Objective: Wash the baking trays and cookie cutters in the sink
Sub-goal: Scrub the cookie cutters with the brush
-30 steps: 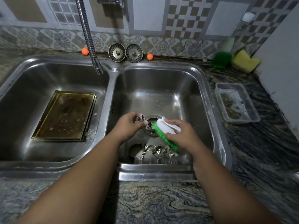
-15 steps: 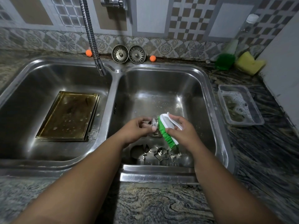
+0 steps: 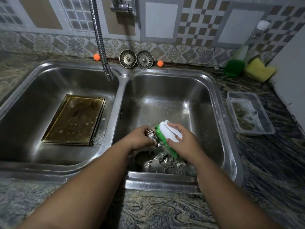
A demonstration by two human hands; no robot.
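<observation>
From the head view, over the right basin (image 3: 166,98) of the double sink (image 3: 122,90), the left hand (image 3: 140,140) pinches a small metal cookie cutter (image 3: 152,137) between fingers and thumb. The right hand (image 3: 184,142) is wrapped round the white back of a scrubbing brush (image 3: 170,131), whose green bristles press against the cutter. The two hands sit close together, just above the drain. To scrub well, I judge the left hand should turn the cutter bit by bit so the bristles reach the inside of the band and its tight corners. The pinch should be firm but not crushing, since thin metal like this probably bends and its edges may nick a fingertip. Short strokes would likely keep the soapy piece from slipping out. In the basin below the hands lies a heap of more cutters (image 3: 163,160), shapes overlapping, apparently waiting their turn. The left basin (image 3: 41,90) holds a golden baking tray (image 3: 74,119) lying flat, beaded with droplets, and a flower-shaped cutter (image 3: 97,139) rests at its near right corner. On the surface (image 3: 165,212) to the right, a clear plastic container (image 3: 241,93) holds murky water with foam. No water can be seen running from the faucet hose (image 3: 100,38) hanging over the left basin.
</observation>
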